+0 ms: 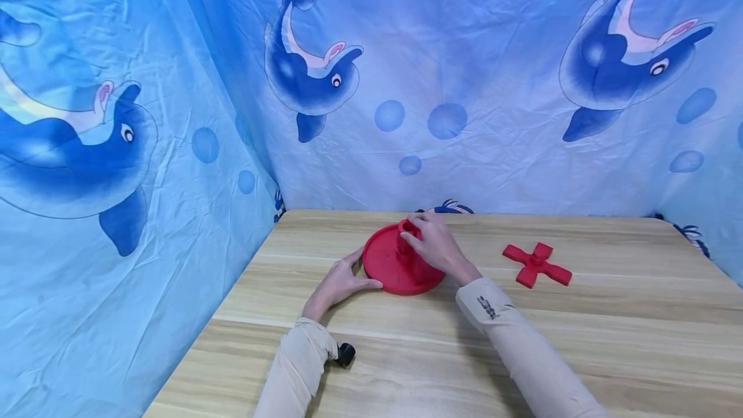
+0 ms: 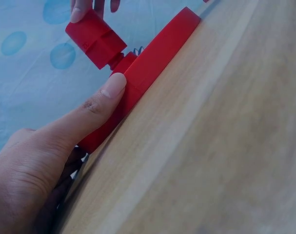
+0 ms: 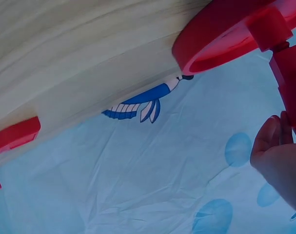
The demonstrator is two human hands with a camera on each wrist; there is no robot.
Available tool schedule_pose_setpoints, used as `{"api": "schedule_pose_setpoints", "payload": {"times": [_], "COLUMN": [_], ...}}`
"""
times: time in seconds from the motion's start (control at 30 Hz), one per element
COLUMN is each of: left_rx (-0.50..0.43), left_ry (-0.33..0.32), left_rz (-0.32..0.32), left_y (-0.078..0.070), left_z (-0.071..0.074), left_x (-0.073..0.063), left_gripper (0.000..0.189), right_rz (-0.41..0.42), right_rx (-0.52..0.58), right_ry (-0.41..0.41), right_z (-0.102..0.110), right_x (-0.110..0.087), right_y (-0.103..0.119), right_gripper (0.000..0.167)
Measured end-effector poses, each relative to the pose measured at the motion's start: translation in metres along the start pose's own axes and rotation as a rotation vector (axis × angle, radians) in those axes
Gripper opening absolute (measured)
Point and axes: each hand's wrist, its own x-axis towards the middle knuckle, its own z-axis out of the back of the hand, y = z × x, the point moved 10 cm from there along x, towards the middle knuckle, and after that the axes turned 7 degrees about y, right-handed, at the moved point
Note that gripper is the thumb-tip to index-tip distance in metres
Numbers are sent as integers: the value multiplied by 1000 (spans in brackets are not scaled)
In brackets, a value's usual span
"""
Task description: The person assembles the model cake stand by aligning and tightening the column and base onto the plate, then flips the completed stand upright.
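A round red base [image 1: 380, 264] with a raised rim lies flat on the wooden table. My left hand [image 1: 339, 281] holds its left side, thumb along the near rim and fingers round the far-left edge. In the left wrist view the left thumb [image 2: 101, 100] presses on the rim's outer wall. Over the middle of the base stands a red cylindrical tube [image 2: 96, 41], tilted slightly; its narrower neck meets the raised socket [image 3: 269, 29] at the centre. My right hand [image 1: 435, 244] pinches the tube's upper end between thumb and fingers.
To the right on the table [image 1: 615, 340] lies a red cross-shaped piece [image 1: 536, 263] with a central hub. A black device [image 1: 345, 355] is strapped at the left wrist. A blue dolphin-print curtain [image 1: 493, 82] hangs behind the table and along its sides.
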Motion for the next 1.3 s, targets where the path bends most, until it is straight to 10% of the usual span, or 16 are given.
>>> {"api": "schedule_pose_setpoints", "payload": {"times": [1.3], "left_rx": [18], "left_ry": [-23], "left_rz": [8], "left_y": [-4], "left_z": [1], "left_x": [8], "left_gripper": [104], "right_rz": [-2], "right_rx": [89], "right_ry": [33], "right_z": [-13], "right_x": [15], "right_y": [-16], "right_gripper": [53]}}
